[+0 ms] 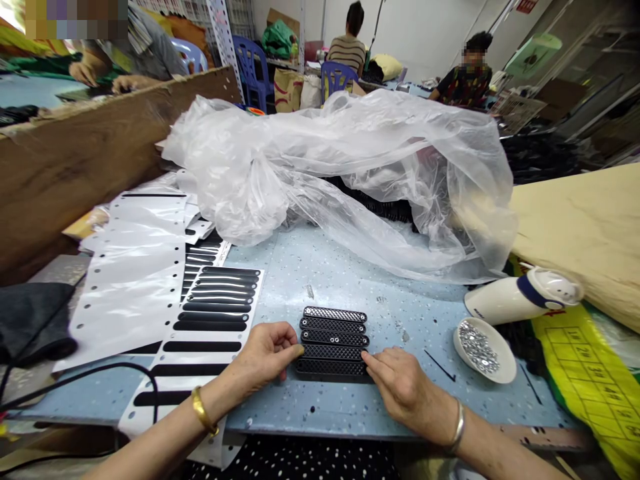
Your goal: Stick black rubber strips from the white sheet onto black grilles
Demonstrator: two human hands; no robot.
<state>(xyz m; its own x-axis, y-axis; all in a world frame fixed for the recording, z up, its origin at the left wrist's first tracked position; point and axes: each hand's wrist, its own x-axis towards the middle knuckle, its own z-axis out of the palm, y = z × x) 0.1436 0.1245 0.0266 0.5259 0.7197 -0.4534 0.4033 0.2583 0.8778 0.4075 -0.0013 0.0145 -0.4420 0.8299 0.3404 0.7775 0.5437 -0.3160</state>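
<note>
Several black strips [334, 319] with a diamond-textured face lie side by side in a block on the blue speckled table. Small silver pieces sit at the ends of the farther strips, and two more are at the middle of one. My left hand [270, 350] has its thumb pressed on the left end of a near black strip [333, 352], fingers curled. At the strip's right end, the fingertips of my right hand [400, 381] press together against it. A white bowl [509, 375] of small silver metal pieces [475, 347] stands to the right of that hand.
White backing sheets [135, 253] and a sheet of black adhesive strips [207, 347] lie left. Crumpled clear plastic [300, 153] covers black items behind. A white bottle [515, 297] lies right, near a thin black stick [440, 365]. A wooden board [100, 160] edges the left; people sit beyond.
</note>
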